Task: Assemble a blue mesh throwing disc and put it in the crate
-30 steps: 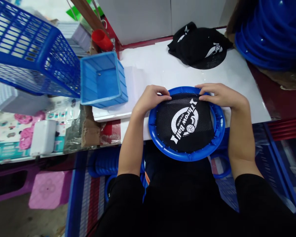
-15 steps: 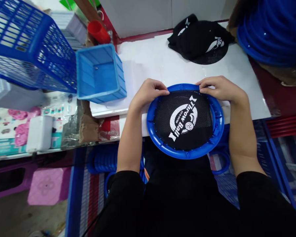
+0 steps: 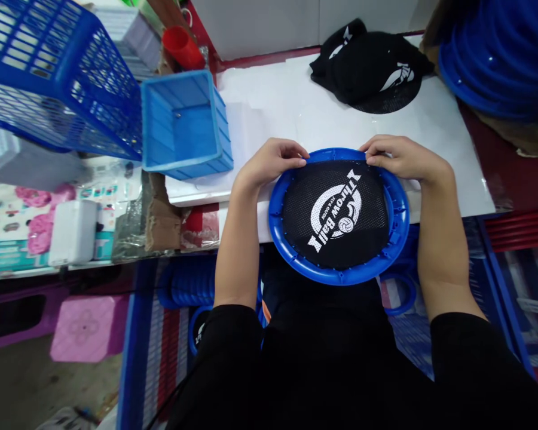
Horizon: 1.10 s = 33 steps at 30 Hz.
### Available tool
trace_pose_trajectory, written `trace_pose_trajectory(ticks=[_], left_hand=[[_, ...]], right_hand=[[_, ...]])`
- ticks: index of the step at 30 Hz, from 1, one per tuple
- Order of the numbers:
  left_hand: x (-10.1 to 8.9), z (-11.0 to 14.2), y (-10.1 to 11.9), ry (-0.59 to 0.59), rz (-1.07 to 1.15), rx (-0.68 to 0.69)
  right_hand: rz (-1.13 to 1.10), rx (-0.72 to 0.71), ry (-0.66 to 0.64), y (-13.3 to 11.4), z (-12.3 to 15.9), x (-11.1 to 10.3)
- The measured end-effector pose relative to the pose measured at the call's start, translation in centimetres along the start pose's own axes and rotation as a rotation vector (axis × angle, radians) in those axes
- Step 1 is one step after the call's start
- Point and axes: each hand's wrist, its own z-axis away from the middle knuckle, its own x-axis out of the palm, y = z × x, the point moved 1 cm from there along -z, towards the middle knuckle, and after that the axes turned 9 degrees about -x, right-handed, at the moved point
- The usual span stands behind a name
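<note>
The round blue plastic hoop (image 3: 280, 236) with black printed mesh (image 3: 336, 215) overhangs the white tabletop (image 3: 287, 113) edge. Both hands, left (image 3: 269, 164) and right (image 3: 401, 158), pinch mesh against its far rim; a slipped finger could unhook the netting or tip it lapward.

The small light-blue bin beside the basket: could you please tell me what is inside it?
The light-blue bin shows only one small dark speck on its ribbed bottom. Its near wall hides part of the inside.
</note>
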Motion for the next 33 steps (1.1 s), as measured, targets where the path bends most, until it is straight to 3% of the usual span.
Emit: trace_pose_trajectory(ticks=[7, 23, 33], left_hand=[[0.1, 0.2, 0.2, -0.033, -0.016, 0.022], [1.3, 0.1, 1.0, 0.06, -0.138, 0.071], [1.5, 0.1, 0.8, 0.066, -0.104, 0.053]], right_hand=[[-0.042, 0.008, 0.027, 0.2, 0.1, 0.2], [-0.052, 0.071, 0.095, 0.2, 0.3, 0.4], [-0.006, 0.053, 0.048, -0.5, 0.1, 0.2]])
